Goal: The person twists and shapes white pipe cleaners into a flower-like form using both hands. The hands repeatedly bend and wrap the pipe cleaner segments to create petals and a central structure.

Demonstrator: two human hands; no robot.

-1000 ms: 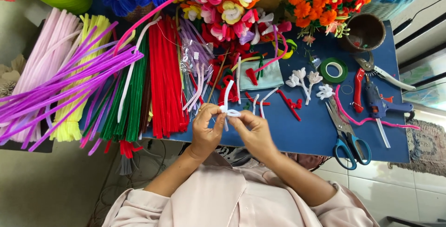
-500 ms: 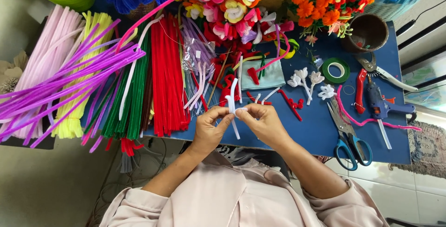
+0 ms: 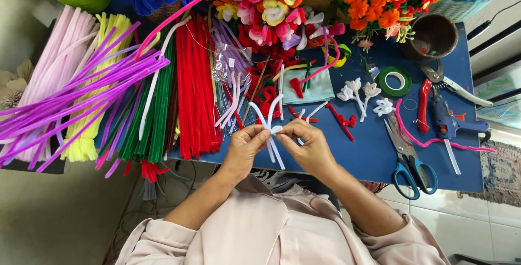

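The person wears a loose, pale pink long-sleeved top whose sleeves are pushed back well behind the fingers, leaving the left hand (image 3: 245, 148), right hand (image 3: 309, 148) and both forearms bare.

You have one view only, from the camera on your head, looking almost straight down. Your chest and sleeves fill the bottom edge, and your hands (image 3: 279, 148) sit near the middle, close to the lens. The blue surface (image 3: 369, 156) stretches across the frame ahead of you, its far edge at the top. The floor shows at the left and the lower right. No second view overlaps this one.
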